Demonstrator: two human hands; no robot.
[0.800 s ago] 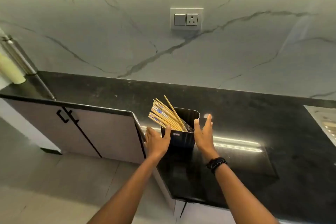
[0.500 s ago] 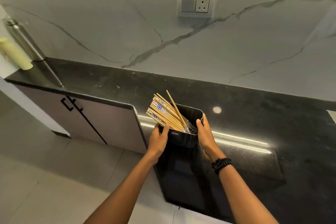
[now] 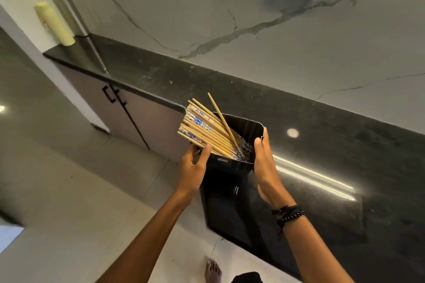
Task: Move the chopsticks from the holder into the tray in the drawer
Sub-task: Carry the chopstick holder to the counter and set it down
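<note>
Black stone countertop along a pale, veined wall.
The dark, glossy countertop [image 3: 322, 135] ran from the far left across to the right and mirrored strips of light. At its far left end stood a tall steel bottle [image 3: 69, 11] and, just beside it, a pale yellow bottle [image 3: 55, 23], both by the wall. A black holder [image 3: 232, 164] was over the counter's near corner; whether it touched the surface could not be told.

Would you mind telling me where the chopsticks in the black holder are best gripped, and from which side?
Take the chopsticks by their patterned upper ends, which lean over the left rim of the holder; come from the left. Their tips are buried inside. The left hand, holding that side, is nearest.
</note>
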